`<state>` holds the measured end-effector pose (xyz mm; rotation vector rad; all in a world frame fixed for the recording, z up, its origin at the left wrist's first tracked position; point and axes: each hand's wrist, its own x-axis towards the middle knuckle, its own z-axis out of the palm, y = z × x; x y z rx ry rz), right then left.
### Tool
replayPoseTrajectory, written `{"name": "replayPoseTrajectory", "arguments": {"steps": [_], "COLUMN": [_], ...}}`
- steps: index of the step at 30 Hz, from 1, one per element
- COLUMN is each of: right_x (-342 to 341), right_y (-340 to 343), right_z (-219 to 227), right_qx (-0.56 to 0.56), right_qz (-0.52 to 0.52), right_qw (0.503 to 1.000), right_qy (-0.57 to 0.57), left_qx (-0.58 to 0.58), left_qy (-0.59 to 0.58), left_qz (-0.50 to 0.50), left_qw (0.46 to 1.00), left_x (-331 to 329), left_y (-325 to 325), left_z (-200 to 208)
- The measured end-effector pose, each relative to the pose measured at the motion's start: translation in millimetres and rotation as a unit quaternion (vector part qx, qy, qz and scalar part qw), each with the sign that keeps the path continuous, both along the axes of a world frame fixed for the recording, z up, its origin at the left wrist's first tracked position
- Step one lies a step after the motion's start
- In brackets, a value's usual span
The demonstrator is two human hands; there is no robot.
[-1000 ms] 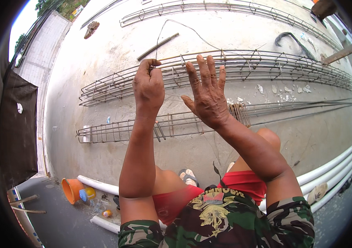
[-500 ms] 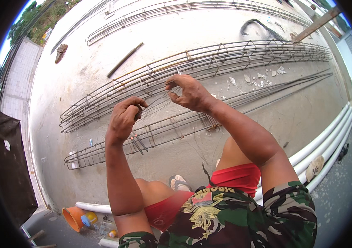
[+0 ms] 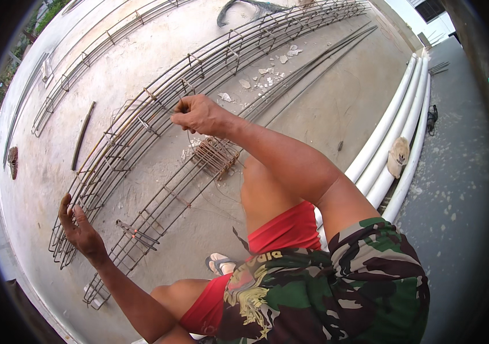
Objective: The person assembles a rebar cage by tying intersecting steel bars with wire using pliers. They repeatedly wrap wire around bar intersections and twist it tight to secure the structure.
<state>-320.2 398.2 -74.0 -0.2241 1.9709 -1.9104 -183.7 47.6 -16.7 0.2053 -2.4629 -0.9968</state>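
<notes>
Near rebar cages (image 3: pixel 148 126), right hand (image 3: pixel 201 114) pinching apparently thin dark wire (image 3: pixel 189 137), left hand (image 3: pixel 82 232) spread

- The floor is of pale grey concrete (image 3: pixel 307 129).
- A wide rebar cage (image 3: pixel 196 61) lies on it, and a narrower rebar cage (image 3: pixel 167 192) lies nearby.
- Between these two are scattered whitish broken pieces (image 3: pixel 245 83).
- One dark rod (image 3: pixel 83 136) lies apart.
- White pipes (image 3: pixel 390 117) lie side by side along the edge.
</notes>
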Motion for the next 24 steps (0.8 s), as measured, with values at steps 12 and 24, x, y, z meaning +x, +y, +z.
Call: {"name": "replayPoseTrajectory", "arguments": {"steps": [12,24], "right_x": [-29.2,184.0], "right_y": [473.0,342.9], "right_z": [59.6,-195.2], "right_qx": [0.056,0.461], "right_qz": [-0.63,-0.165], "right_qw": [0.774,0.833], "right_qy": [0.009,-0.259], "left_qx": [0.022,0.041], "left_qy": [-0.236,-0.434], "left_qz": [-0.064,-0.028], "left_qw": [0.97,0.899], "left_x": [-0.2,6.7], "left_y": [-31.0,-27.6], "left_z": [-95.7,-132.6]}}
